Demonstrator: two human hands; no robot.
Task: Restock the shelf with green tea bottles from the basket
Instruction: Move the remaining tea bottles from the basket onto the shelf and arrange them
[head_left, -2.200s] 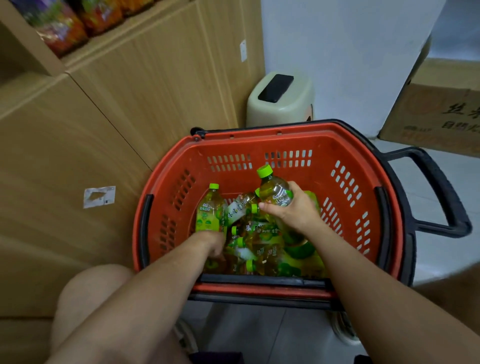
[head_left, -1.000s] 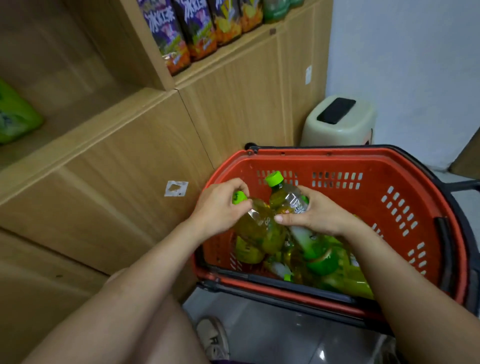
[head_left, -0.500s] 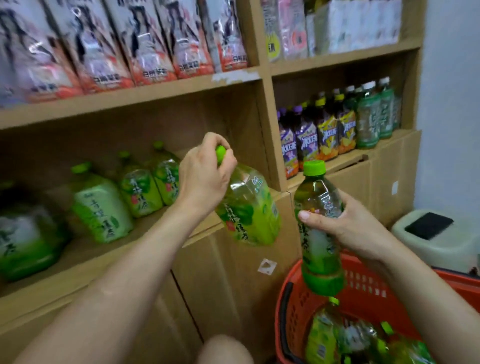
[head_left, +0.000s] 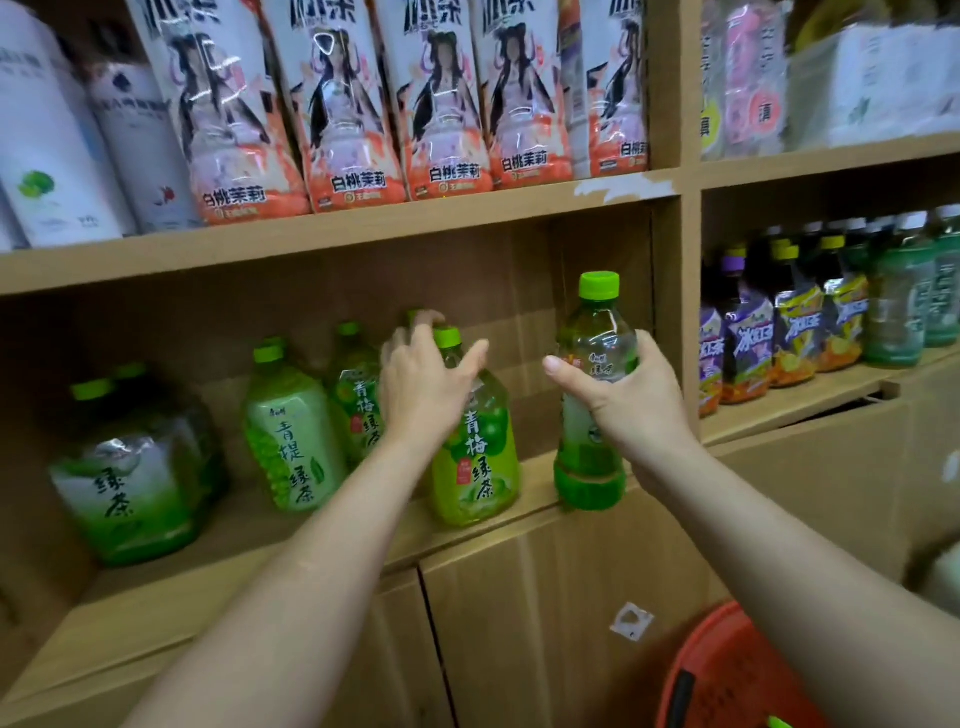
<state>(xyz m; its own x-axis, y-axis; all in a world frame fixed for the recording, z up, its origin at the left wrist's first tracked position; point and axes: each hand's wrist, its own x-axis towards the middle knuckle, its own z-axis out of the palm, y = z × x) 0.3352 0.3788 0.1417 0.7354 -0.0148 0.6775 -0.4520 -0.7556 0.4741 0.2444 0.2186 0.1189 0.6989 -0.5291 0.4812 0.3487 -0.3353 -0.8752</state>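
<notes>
Wooden shelf (head_left: 156, 608) seen close from the front, drinks on every level. Top row: tall peach bottles (head_left: 353, 104), white-and-orange wrap, each marked 白桃茉莉. R compartment: iced-tea bottles (head_left: 795, 327) w/ purple and yellow labels, writing only partly legible (冰红…). Red basket (head_left: 727, 670) at bottom R corner, below the shelf.

Middle level, L to R:
- fat bottle (head_left: 130, 483) marked 绿茶
- grape bottle (head_left: 291, 436) marked 青提绿茶, w/ more green-capped ones behind
- plum bottle (head_left: 475, 467) marked 青梅绿茶, upright near the front edge

L hand (head_left: 423, 387): fingers straight and spread wide, thumb out to the R, arched round the plum bottle's neck. Its green cap shows between thumb and fingers. Can't tell if the palm touches it.

R hand (head_left: 634, 400): clamped on the held bottle (head_left: 597, 327), thumb across the front, fingers wrapped behind. That bottle is upright, w/ green cap and green base, just R of the plum bottle and not touching it. Its base is at the shelf's front lip; can't tell if it rests there. Its label print is too small to read.

Small white sticker (head_left: 631, 621) on the cabinet door below.
</notes>
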